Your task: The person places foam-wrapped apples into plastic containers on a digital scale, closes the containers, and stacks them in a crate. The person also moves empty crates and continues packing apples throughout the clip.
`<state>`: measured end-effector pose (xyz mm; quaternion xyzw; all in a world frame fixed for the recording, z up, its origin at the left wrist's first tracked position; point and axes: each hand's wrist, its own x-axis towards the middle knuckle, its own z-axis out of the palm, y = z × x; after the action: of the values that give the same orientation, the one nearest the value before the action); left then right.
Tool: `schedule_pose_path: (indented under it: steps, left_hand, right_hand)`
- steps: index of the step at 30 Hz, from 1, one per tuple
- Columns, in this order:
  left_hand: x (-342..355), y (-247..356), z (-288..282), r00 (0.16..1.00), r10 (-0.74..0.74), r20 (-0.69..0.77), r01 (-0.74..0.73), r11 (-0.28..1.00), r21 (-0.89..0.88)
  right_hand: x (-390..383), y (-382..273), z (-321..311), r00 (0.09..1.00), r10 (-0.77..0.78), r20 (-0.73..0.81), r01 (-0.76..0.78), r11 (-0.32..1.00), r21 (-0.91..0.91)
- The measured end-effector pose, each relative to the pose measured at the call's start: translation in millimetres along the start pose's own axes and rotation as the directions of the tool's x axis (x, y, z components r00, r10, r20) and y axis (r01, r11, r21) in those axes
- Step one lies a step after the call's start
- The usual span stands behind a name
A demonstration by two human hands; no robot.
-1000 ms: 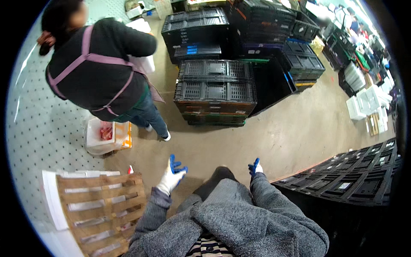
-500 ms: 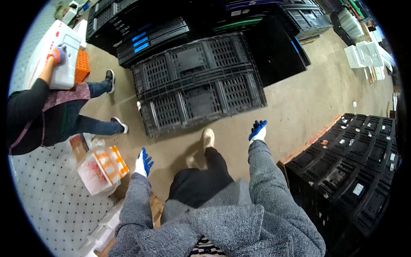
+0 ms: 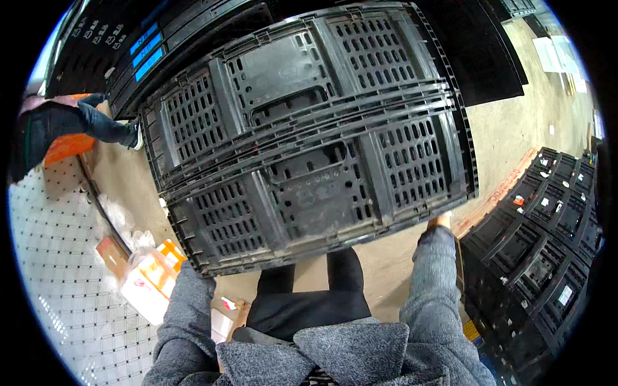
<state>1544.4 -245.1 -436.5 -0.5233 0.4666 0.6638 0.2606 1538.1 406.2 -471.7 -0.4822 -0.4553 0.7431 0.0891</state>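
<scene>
Reaching looks done, right hand [image 3: 441,220] at the crate [image 3: 302,209]'s near right corner, left hand hidden; whether fingers clamp or lift it, I cannot tell.

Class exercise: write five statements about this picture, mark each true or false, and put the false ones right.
1. A black crate with slotted panels spans the space in front of the person. True.
2. Both of the person's hands are fully in view. False: the left hand is hidden at the crate's near edge, and only a little of the right hand shows.
3. The person's sleeves are grey. True.
4. The white box with orange tape is at the person's right. False: that white box is at the lower left.
5. Another person's leg shows toward the left edge. True.
</scene>
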Motion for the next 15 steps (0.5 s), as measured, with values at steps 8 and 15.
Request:
schedule_pose_path:
  steps: [8, 15]
  left_hand:
    - [-28.6, 93.8, 3.3, 0.986, -0.161, 0.044, 0.133, 0.916, 0.379]
    - [-7.0, 134.6, 8.8, 0.972, -0.229, 0.061, 0.150, 0.792, 0.591]
  right_hand:
    - [-122.4, -1.7, 8.6, 0.999, 0.034, -0.025, -0.042, 0.898, -0.437]
    - [-72.7, -17.9, 0.0, 0.999, 0.028, 0.025, -0.005, 0.756, -0.655]
